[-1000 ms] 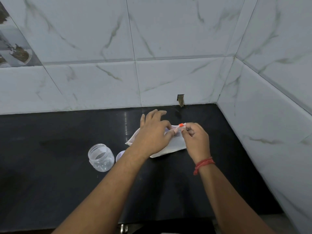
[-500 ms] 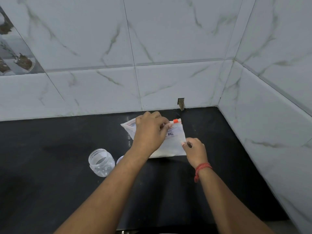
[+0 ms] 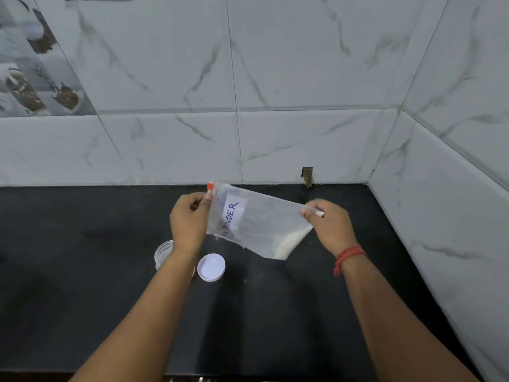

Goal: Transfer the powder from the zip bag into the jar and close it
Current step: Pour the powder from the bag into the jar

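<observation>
A clear zip bag [image 3: 261, 224] with an orange slider and a white label reading "POWDER" hangs in the air above the black counter [image 3: 82, 285], turned on its side. White powder [image 3: 289, 244] has gathered in its lower right corner. My left hand [image 3: 190, 219] pinches the zip end by the slider. My right hand [image 3: 330, 224] pinches the opposite end. The clear plastic jar [image 3: 163, 253] stands open on the counter, mostly hidden behind my left wrist. Its white lid [image 3: 211, 267] lies flat just right of it.
White marble-look tiled walls close the counter at the back and on the right, meeting in a corner. A small notch [image 3: 307, 175] sits in the back wall at counter level. The counter's front edge runs along the bottom of the view.
The bag has been lifted off the counter and turned sideways. My left hand moved left with the slider end; my right hand shifted right to the bag's other end. The lid is now uncovered.
</observation>
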